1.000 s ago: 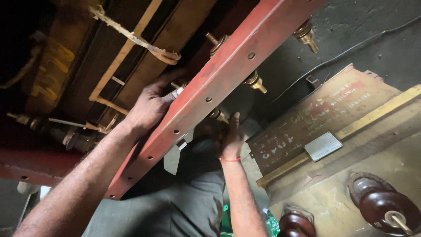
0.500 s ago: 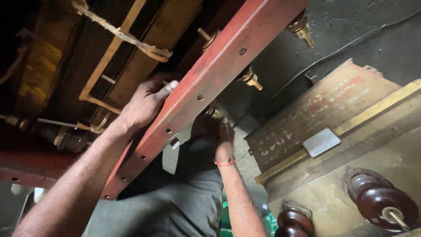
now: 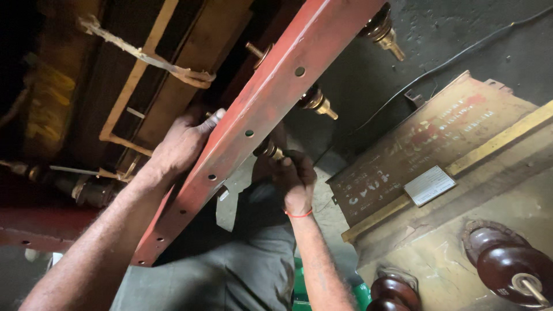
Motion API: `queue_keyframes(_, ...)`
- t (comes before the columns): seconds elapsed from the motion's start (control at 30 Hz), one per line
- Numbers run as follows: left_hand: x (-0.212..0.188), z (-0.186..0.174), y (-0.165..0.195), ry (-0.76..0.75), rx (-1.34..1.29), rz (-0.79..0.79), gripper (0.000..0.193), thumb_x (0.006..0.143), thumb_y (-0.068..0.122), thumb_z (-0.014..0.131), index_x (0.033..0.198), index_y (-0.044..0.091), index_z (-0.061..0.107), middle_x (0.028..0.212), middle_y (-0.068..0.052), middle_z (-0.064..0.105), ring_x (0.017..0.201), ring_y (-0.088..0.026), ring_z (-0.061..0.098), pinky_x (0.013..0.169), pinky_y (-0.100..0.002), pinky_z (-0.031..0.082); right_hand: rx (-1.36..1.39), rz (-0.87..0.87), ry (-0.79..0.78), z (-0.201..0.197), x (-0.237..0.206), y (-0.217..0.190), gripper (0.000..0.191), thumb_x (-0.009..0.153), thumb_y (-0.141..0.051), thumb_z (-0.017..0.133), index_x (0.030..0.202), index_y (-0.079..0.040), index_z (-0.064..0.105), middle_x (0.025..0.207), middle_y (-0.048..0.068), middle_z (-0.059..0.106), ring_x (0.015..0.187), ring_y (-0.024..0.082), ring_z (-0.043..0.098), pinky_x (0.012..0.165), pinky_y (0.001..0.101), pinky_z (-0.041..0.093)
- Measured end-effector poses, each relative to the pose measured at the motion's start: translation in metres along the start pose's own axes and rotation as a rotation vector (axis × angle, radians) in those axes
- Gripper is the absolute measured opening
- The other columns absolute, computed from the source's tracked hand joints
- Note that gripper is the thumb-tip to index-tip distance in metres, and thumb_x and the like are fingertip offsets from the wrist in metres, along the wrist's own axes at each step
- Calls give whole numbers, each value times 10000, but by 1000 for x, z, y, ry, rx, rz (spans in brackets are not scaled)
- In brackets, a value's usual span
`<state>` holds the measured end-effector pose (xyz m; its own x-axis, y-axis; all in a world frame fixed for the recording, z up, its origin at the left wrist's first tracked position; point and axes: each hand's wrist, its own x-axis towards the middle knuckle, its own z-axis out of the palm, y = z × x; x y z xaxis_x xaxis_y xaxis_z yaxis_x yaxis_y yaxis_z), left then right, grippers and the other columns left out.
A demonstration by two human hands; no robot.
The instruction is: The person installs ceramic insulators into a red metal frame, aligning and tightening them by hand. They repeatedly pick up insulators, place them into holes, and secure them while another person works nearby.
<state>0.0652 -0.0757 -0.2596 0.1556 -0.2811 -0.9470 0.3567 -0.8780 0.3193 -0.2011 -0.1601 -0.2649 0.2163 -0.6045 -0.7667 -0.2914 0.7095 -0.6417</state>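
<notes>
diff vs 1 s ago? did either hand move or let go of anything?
Little changed. The view drifted, so the red steel bar and the brass studs sit slightly differently in frame. The left hand stays pressed behind the bar's upper edge. The right hand stays closed around the brass fitting under the bar, perhaps slightly re-gripped. Nothing was let go or newly picked up. The brown insulators lie as before.
</notes>
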Motion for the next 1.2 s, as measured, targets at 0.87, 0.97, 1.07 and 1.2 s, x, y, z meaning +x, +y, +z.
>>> queue_keyframes(0.87, -1, -8, -4, -140, 163, 43, 905, 879, 778, 318, 1417, 102, 588, 1369, -198, 657, 1311, -328, 594, 1092, -407, 433, 2, 159, -119, -2, 11, -12, 325, 1009, -308, 428, 1154, -103, 634, 999, -60, 688, 857, 4, 643, 754, 182, 527)
queue_keyframes(0.97, 0, -10, -13, -152, 196, 47, 894, 905, 748, 370, 1510, 100, 481, 1469, -192, 550, 1388, -319, 504, 1134, -395, 377, 102, 140, -166, -6, 12, -5, 310, 1110, -290, 518, 1259, -44, 631, 894, 9, 650, 687, 65, 532, 597, 233, 445)
queue_keyframes(1.07, 0, -10, -25, -180, 115, 179, 870, 949, 654, 513, 1524, 13, 393, 1565, -181, 437, 1444, -301, 405, 1154, -384, 325, 421, 447, -183, -21, 22, 8, 357, 1126, -296, 507, 1372, -72, 638, 755, 13, 645, 479, 87, 489, 437, 263, 433)
queue_keyframes(1.2, 3, 2, -34, -198, -215, 125, 820, 904, 520, 617, 1528, 29, 415, 1526, -137, 552, 1377, -234, 530, 1117, -360, 424, 421, 390, -254, -43, 30, 14, 362, 1210, -277, 510, 1347, 49, 586, 870, 47, 633, 666, 197, 596, 619, 403, 570)
